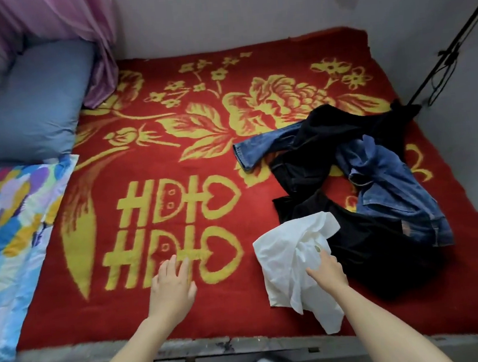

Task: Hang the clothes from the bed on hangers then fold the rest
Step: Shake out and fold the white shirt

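On the right half of the bed, over a red fleece blanket with yellow flowers (201,161), there's a heap of clothes: a crumpled white cotton garment (282,252) nearest the edge, lying partly on a black garment (370,255), with blue denim jeans (394,195) draped across the black one. The right hand (326,268) is on the white garment, fingers sunk into the folds, so honestly can't tell if it's grabbing or just touching. The left hand (170,286) lies flat on the bare blanket, fingers straight, holding nothing. A plain blue pillow (34,104) and a multicoloured patterned quilt (7,217) sit at the left.
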The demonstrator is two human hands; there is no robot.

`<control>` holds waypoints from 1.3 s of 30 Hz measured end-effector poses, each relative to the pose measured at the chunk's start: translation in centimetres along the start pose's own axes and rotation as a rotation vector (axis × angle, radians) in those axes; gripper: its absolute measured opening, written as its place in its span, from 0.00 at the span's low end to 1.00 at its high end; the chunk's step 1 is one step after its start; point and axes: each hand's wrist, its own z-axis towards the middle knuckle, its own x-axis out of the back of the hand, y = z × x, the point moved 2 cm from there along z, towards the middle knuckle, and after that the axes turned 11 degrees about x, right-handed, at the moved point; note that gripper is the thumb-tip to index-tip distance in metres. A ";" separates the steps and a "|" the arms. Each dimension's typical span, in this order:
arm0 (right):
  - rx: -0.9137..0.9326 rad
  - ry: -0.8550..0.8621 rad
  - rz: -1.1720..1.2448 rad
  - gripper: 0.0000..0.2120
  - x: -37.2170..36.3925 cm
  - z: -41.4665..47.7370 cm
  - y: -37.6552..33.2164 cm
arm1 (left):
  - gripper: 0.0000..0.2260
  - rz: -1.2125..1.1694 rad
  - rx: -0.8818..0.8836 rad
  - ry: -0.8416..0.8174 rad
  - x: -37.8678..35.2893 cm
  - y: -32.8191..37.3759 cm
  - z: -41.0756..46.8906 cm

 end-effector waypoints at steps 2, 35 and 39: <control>-0.041 0.009 0.078 0.32 -0.1 1.8 0.6 | 0.26 -0.011 0.011 -0.035 -0.9 0.6 0.4; 0.762 0.508 0.434 0.27 13.1 -7.7 -34.9 | 0.51 -0.811 -0.551 0.123 18.6 -0.4 6.5; 0.794 0.503 0.587 0.23 13.6 -9.4 -40.4 | 0.43 -0.867 -0.700 0.201 20.2 -3.4 6.7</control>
